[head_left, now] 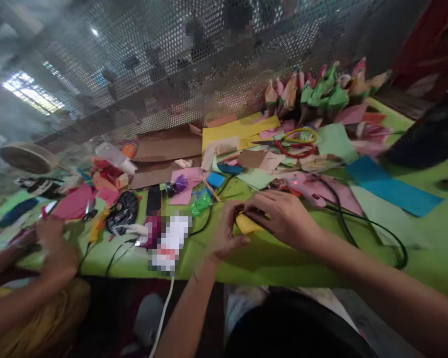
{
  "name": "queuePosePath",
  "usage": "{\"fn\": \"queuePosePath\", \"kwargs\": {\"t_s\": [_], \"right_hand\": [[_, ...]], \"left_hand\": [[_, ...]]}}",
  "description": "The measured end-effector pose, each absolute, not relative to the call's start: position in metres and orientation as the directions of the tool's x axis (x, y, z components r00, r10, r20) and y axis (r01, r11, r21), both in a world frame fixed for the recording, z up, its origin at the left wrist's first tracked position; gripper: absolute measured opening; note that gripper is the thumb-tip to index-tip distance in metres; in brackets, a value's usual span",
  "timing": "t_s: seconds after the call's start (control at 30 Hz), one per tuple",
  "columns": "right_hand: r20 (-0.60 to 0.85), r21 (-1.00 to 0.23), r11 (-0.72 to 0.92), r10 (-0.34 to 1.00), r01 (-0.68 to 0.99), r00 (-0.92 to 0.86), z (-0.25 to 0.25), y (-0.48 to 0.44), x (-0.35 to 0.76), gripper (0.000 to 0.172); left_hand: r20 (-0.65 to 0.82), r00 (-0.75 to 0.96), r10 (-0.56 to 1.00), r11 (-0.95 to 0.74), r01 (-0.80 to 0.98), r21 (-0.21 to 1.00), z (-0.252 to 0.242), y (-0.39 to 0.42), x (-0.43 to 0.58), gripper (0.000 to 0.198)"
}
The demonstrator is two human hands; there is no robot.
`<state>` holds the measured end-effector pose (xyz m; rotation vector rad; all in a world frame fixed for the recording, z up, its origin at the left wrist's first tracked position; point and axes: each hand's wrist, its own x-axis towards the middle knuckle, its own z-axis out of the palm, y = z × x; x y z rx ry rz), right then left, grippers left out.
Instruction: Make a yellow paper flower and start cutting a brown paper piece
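Between my hands, just above the green table, is a small yellow piece, apparently paper, with a dark inner edge. My right hand comes from the right, its fingers bent over the piece's top and pressed together on it. On the near left side my left hand curves round the same piece, thumb stretched out below it. The covering fingers hide much of its shape. Just beyond my right hand lies a pink glue gun with a small red light and a black cord.
Scissors with yellow and red handles lie on paper scraps. Paper-wrapped cones stand at the back right. A blue paper strip is on the right. At left, another person's hand works near a yellow glue gun.
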<state>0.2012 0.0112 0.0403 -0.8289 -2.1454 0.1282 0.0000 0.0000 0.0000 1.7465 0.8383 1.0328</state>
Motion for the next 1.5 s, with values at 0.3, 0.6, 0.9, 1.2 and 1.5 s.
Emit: {"fn": "queuePosePath", "kwargs": {"t_s": [0.3,0.6,0.9,1.2,1.5], "right_hand": [[0.637,-0.401,0.767,0.626,0.5,-0.45,0.033,0.012,0.199,0.019],[0.609,-0.523,0.694,0.71,0.495,-0.353,0.031,0.012,0.194,0.01],[0.568,-0.623,0.652,0.757,0.433,-0.323,0.036,0.009,0.193,0.013],[0.524,-0.685,0.648,0.755,0.332,-0.394,0.037,0.009,0.192,0.019],[0.515,-0.706,0.57,0.82,0.42,-0.249,0.034,0.006,0.191,0.004]], "left_hand": [[0.135,0.349,0.927,-0.175,0.086,0.981,0.005,-0.002,0.006,0.047],[0.081,0.318,0.945,-0.081,-0.013,0.997,0.001,-0.001,0.008,0.035],[0.094,0.242,0.966,-0.089,-0.029,0.996,0.005,0.0,0.009,0.031],[0.142,0.275,0.951,-0.126,-0.074,0.989,0.002,0.002,0.009,0.027],[0.121,0.235,0.964,-0.126,0.006,0.992,0.002,-0.001,0.007,0.028]]}}
